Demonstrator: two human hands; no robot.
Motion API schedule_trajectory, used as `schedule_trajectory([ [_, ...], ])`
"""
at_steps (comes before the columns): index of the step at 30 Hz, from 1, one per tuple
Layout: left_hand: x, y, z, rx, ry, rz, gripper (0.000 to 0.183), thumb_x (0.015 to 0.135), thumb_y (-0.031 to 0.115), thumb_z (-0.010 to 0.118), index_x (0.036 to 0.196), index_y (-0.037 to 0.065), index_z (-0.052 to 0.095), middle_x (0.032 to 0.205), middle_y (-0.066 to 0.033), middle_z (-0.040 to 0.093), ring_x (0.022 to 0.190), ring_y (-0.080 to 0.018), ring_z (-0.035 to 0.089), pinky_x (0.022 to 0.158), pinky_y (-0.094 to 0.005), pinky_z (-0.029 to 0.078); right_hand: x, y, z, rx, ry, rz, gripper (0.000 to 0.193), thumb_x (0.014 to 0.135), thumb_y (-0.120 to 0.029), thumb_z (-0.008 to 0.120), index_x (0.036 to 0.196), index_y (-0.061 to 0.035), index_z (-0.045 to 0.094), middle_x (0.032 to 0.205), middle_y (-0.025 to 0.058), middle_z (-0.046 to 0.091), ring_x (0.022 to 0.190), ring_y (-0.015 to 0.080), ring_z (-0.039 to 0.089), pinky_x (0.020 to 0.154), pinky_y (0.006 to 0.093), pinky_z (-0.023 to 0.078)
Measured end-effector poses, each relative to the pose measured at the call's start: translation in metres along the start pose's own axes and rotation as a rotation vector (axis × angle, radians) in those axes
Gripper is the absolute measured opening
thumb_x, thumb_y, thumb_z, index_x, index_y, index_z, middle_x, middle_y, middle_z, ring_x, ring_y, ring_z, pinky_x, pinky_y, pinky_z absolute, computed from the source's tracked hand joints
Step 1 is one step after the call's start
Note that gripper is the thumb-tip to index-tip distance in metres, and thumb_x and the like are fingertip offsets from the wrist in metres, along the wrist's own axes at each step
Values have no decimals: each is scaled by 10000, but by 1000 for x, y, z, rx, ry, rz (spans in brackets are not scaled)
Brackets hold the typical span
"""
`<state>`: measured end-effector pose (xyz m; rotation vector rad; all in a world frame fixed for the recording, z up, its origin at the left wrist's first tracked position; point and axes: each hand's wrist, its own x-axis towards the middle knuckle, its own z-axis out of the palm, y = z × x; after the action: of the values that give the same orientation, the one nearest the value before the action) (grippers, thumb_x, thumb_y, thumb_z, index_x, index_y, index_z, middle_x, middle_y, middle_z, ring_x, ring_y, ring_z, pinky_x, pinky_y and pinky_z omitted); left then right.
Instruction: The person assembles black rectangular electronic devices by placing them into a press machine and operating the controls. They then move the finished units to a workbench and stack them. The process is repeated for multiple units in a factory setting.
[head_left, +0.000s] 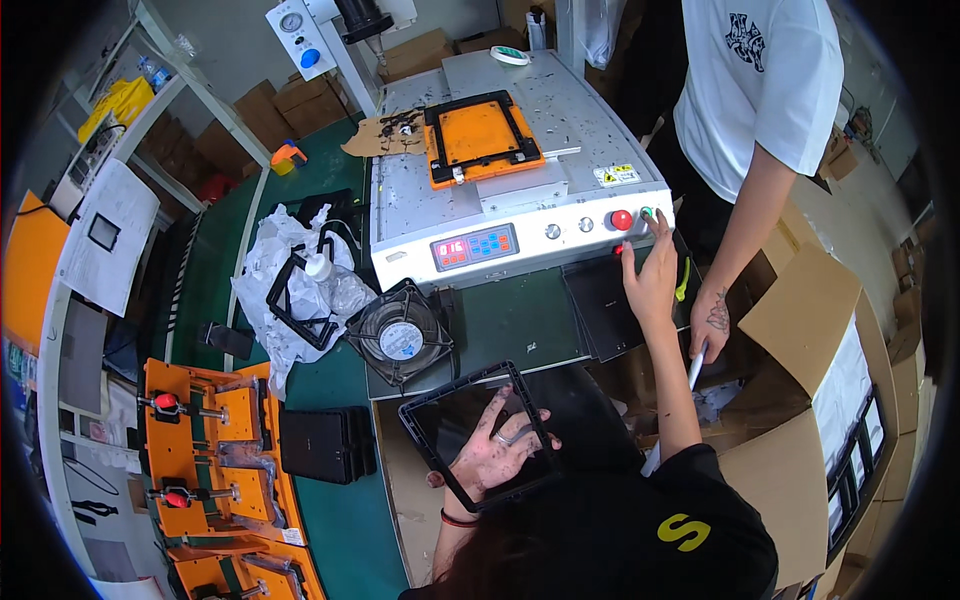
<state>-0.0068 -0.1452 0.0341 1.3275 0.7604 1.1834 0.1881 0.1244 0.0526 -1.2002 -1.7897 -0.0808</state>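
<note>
My left hand [492,450] carries a black rectangular frame [462,382], tilted, in front of the bench edge. Its thumb sits outside the near-left side, and its spread fingers show within the opening, the tips reaching the right side. My right hand [652,275] stretches to the right end of the machine's [400,262] front panel. Its fingertips are at a green button [647,213], and the thumb is near a red switch [620,250] below; the fingers are apart and hold nothing. On the machine, an orange fixture plate [470,140] bears another black frame [500,107].
A round fan [400,335] and crumpled white plastic [262,285] with black frames lie left of the machine. Orange clamp fixtures [180,440] line the lower left. At right, a person in a white shirt [760,90] holds a white stick beside an open carton [800,310].
</note>
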Motion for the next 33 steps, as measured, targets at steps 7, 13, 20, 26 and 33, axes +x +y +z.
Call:
schedule_trajectory([
  [7, -6, -14, -1, -763, 202, -93, 600, 950, 131, 370, 1472, 254, 101, 1436, -211, 316, 1180, -445, 459, 1020, -413, 378, 2, -19, -29, 65, -61, 112, 647, 823, -251, 630, 1317, 63, 354, 1137, 244, 542, 1043, 393, 515, 914, 440, 392],
  [13, 7, 28, 4, -1003, 549, -81, 729, 826, 240, 447, 1471, 221, 106, 1466, -195, 274, 1200, -437, 440, 1023, -421, 376, -84, -44, -37, -255, -461, 180, 948, 697, -380, 752, 1408, -7, 249, 1254, 331, 414, 1155, 443, 409, 985, 505, 326],
  [20, 11, 26, -2, -836, 372, 334, 1145, 674, 719, 599, 1480, 115, 54, 1502, -222, 158, 1265, -473, 354, 1080, -495, 285, -69, -40, -48, -83, -461, 219, 909, 665, -359, 773, 1385, -32, 325, 1214, 309, 451, 1128, 428, 430, 982, 462, 353],
  [26, 19, 21, -5, -711, 498, 226, 1281, 570, 826, 594, 1477, 96, 61, 1498, -209, 178, 1288, -441, 340, 1088, -483, 258, -54, -102, -97, 1000, -718, 348, 612, 646, -281, 758, 1190, -54, 596, 1197, 241, 500, 1109, 378, 477, 966, 434, 385],
  [33, 14, 37, 14, -667, 671, 123, 1262, 565, 798, 622, 1477, 104, 93, 1491, -163, 189, 1365, -332, 239, 1107, -481, 242, -67, -178, -101, 583, -628, -174, 731, 565, -315, 782, 1239, -113, 585, 1240, 254, 450, 1059, 404, 479, 906, 465, 431],
])
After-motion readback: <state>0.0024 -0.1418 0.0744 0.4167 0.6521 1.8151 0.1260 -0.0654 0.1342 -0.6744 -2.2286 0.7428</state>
